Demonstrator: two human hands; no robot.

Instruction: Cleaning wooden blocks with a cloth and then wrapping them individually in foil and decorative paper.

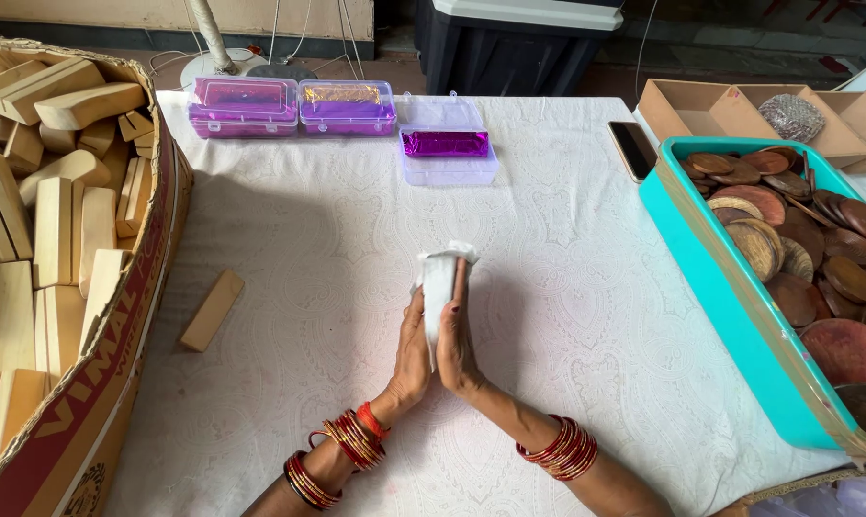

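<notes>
My left hand (pixel 411 356) and my right hand (pixel 458 343) are pressed palm to palm over the middle of the white-clothed table (pixel 567 287). Between the palms stands a white folded cloth or paper (pixel 439 282); its top sticks out above my fingertips. Both wrists carry red and gold bangles. A single pale wooden block (pixel 212 309) lies flat on the cloth to the left of my hands, apart from them.
A large cardboard box (pixel 117 325) of pale wooden blocks fills the left side. A teal tray (pixel 720 287) of brown round wooden discs sits at the right. Three clear plastic boxes with purple contents (pixel 347 107) stand at the back, a phone (pixel 632 149) beside brown cardboard trays.
</notes>
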